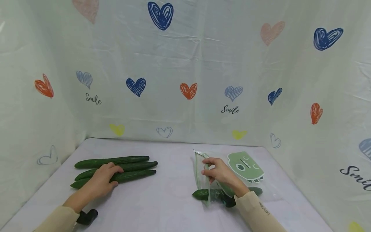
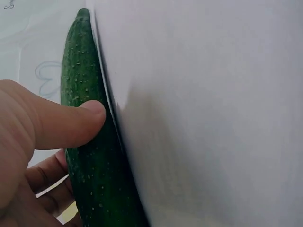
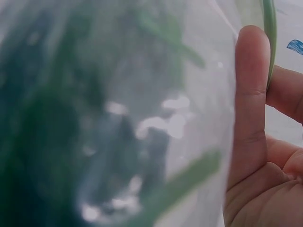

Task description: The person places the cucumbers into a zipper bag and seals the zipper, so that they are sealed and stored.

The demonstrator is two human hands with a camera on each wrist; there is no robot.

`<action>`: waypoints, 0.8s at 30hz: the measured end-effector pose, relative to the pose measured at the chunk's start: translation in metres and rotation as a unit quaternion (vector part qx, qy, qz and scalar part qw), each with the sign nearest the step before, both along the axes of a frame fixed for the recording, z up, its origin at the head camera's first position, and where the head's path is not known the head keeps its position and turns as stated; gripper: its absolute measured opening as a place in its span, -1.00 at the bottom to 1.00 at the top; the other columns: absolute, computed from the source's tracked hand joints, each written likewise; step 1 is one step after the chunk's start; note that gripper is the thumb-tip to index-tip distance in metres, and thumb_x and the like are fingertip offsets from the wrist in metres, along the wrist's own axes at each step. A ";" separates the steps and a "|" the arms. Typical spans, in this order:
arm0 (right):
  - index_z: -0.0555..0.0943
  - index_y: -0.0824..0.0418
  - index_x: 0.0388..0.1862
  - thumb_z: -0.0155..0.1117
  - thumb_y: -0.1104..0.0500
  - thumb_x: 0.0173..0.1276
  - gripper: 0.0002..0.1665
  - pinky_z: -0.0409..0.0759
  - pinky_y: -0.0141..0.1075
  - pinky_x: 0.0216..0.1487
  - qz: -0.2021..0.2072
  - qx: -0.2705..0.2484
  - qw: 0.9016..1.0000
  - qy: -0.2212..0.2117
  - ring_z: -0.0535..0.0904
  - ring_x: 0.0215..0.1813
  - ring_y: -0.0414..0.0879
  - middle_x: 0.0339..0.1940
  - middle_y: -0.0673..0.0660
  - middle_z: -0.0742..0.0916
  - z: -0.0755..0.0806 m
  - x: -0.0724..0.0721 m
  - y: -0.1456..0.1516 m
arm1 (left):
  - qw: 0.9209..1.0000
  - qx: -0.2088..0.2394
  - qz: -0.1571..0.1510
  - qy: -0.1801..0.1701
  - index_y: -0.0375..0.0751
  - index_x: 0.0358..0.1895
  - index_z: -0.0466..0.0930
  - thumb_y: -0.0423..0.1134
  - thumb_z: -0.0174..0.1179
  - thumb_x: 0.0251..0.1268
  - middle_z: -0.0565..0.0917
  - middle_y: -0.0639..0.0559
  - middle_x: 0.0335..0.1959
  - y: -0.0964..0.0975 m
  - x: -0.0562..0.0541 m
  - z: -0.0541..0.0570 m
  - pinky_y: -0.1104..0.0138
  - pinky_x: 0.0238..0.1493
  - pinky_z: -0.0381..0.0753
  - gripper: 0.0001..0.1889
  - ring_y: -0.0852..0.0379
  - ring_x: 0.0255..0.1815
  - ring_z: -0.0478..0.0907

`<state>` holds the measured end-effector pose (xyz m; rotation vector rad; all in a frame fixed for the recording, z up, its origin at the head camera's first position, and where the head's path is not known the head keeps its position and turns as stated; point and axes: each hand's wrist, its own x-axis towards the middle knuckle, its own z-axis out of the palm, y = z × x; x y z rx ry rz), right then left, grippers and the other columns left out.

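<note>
- Looks like bagging in progress: one long dark-green cucumber (image 1: 200, 194) pokes out of the clear plastic bag with green cartoon print (image 1: 244, 166) on the pale worktop (image 1: 174, 193).
- Right hand (image 1: 221, 174): fingers pinching the bag's edge.
- Left hand (image 1: 101, 180): fingers and thumb around the nearest loose cucumber (image 1: 134, 176); next move probably calls for lifting it, bag mouth held wide.
</note>
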<state>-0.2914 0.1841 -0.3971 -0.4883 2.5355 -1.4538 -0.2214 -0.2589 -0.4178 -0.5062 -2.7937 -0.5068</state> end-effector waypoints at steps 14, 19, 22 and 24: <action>0.45 0.42 0.21 0.34 0.25 0.24 -0.42 0.60 -0.02 -0.50 0.001 -0.003 1.000 0.002 0.52 -0.66 -0.07 -0.06 0.28 0.54 0.001 0.001 0.000 | 0.997 0.006 -0.071 -0.035 -0.11 -0.01 0.58 -0.33 0.40 0.04 0.43 0.21 -0.26 0.071 -0.007 0.001 0.16 -0.17 0.47 -0.61 0.17 -0.19 0.39; 0.44 0.43 0.22 0.35 0.24 0.24 -0.40 0.60 -0.01 -0.50 0.003 -0.006 1.000 -0.001 0.52 -0.67 -0.08 -0.05 0.28 0.53 0.001 0.000 0.002 | 0.993 0.021 -0.107 -0.047 -0.06 -0.02 0.58 -0.30 0.39 0.08 0.40 0.23 -0.26 0.108 -0.013 -0.001 0.22 -0.17 0.46 -0.64 0.23 -0.21 0.35; 0.43 0.43 0.22 0.36 0.23 0.24 -0.39 0.60 0.01 -0.48 0.005 -0.007 1.000 -0.002 0.52 -0.66 -0.08 -0.04 0.28 0.53 0.002 0.000 0.002 | 0.992 0.028 -0.116 -0.049 -0.06 -0.02 0.58 -0.29 0.39 0.09 0.41 0.23 -0.27 0.128 -0.017 -0.001 0.25 -0.17 0.46 -0.65 0.25 -0.22 0.35; 0.43 0.43 0.23 0.35 0.23 0.24 -0.39 0.60 0.02 -0.47 0.006 -0.007 1.000 -0.002 0.52 -0.66 -0.07 -0.04 0.28 0.53 0.003 0.000 0.002 | 0.991 0.026 -0.123 -0.050 -0.08 -0.02 0.59 -0.27 0.38 0.10 0.41 0.23 -0.29 0.139 -0.020 -0.002 0.27 -0.19 0.46 -0.65 0.25 -0.24 0.34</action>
